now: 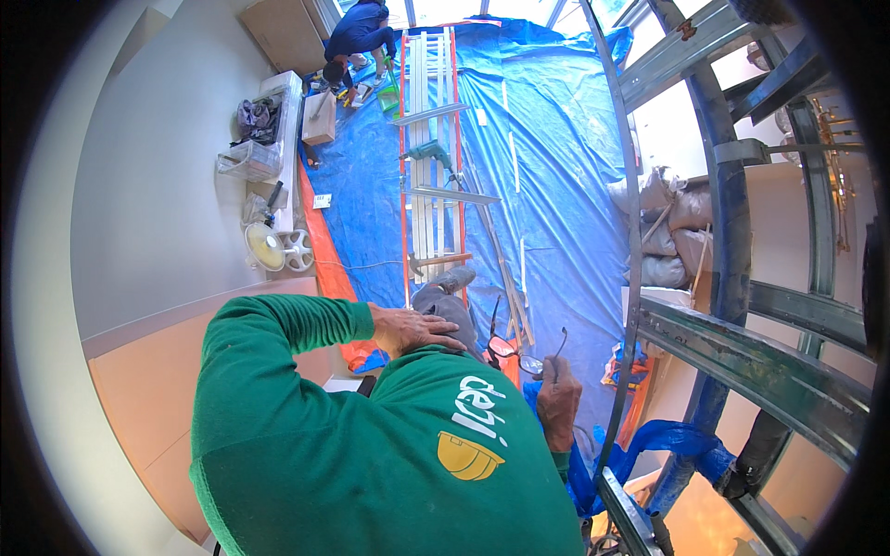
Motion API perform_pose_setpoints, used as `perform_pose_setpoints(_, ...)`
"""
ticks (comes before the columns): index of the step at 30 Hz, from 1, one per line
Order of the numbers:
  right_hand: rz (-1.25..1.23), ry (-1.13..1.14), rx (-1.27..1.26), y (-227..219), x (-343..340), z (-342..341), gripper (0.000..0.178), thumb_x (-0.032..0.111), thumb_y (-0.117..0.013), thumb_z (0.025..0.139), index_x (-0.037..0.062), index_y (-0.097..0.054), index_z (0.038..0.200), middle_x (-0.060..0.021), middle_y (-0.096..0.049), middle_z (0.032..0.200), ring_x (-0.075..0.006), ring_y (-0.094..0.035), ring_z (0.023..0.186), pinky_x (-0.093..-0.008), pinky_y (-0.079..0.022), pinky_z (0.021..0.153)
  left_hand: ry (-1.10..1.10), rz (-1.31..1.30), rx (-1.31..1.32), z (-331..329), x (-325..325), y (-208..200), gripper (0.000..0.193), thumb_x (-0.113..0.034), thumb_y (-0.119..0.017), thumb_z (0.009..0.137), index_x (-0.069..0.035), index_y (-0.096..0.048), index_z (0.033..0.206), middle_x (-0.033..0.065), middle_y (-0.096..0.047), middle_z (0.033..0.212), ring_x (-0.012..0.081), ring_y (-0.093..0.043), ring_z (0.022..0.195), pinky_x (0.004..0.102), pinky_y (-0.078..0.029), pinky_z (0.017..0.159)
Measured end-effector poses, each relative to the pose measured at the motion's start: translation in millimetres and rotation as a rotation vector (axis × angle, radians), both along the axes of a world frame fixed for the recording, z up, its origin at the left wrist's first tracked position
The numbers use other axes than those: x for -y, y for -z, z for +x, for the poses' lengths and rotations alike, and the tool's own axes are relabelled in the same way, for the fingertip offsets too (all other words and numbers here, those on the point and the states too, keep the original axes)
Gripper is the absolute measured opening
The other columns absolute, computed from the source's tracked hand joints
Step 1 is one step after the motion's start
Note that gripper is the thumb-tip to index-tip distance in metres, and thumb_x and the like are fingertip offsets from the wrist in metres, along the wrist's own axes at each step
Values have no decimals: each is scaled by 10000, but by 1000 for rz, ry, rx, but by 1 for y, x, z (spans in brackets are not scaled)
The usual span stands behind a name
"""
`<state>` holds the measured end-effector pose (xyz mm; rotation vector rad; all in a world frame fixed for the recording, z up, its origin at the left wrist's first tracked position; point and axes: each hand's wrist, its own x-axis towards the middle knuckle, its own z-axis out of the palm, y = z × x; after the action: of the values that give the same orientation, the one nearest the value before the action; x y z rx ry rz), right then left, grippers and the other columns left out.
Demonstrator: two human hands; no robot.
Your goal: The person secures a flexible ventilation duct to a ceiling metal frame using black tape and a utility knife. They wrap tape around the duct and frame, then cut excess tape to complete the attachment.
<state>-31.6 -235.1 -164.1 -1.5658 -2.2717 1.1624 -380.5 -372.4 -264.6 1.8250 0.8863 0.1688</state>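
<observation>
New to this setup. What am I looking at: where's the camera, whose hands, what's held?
No machine here: these are a person's bare hands. The single picture comes from a wide fisheye camera on that person's head, looking down, so edges bend at the rim. The big green shirt is the wearer's own. The right hand holds glasses. The left hand holds nothing visible and rests against the body. Ahead, a blue tarp covers the floor, with a ladder on it; a drill and a hammer lie on the ladder. A co-worker bends down at the far end.
</observation>
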Motion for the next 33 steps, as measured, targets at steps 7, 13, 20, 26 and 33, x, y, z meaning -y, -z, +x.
perform_pose_setpoints(7, 19, -7, 2, -6, -1, -2, 187, 155, -627, 1131, -7, -718, 1129, -225, -772, 884, -407, -784, 813, -501, -566, 686, 42, -75, -1, -3, -3, -2, 1126, -313, -885, 857, -328, -230, 1772, 275, -228, 1811, 471, -268, 1674, 566, -289, 1369)
perform_pose_setpoints(13, 10, -2, 15, -2, 0, 1, 191, 156, -621, 1135, -11, -714, 1132, -226, -772, 879, -410, -785, 812, -505, -572, 689, 1, 12, 21, 3, 5, 10, 1349, -320, -1006, 659, -343, -235, 1765, 275, -281, 1781, 496, -330, 1640, 614, -389, 1308)
perform_pose_setpoints(20, 20, -17, 21, 0, 2, 4, 198, 148, -618, 1134, -27, -710, 1134, -223, -775, 876, -382, -795, 808, -490, -582, 689, 3, -58, -15, 5, 7, 9, 1400, -307, -1018, 619, -362, -220, 1767, 263, -260, 1797, 507, -305, 1648, 618, -372, 1321)
perform_pose_setpoints(26, 48, -31, 37, 0, 4, 5, 191, 146, -616, 1135, -20, -710, 1143, -210, -774, 866, -370, -795, 799, -481, -583, 695, 11, -51, -15, 5, 7, 9, 1412, -295, -1021, 607, -365, -217, 1767, 257, -255, 1801, 500, -301, 1652, 613, -364, 1330)
perform_pose_setpoints(33, 31, -1, 12, -1, 7, 5, 195, 159, -616, 1136, -10, -712, 1143, -207, -779, 873, -374, -793, 800, -487, -580, 704, 17, -46, -1, 3, 5, 8, 1409, -300, -1021, 616, -356, -213, 1769, 256, -258, 1800, 494, -299, 1654, 612, -346, 1342)
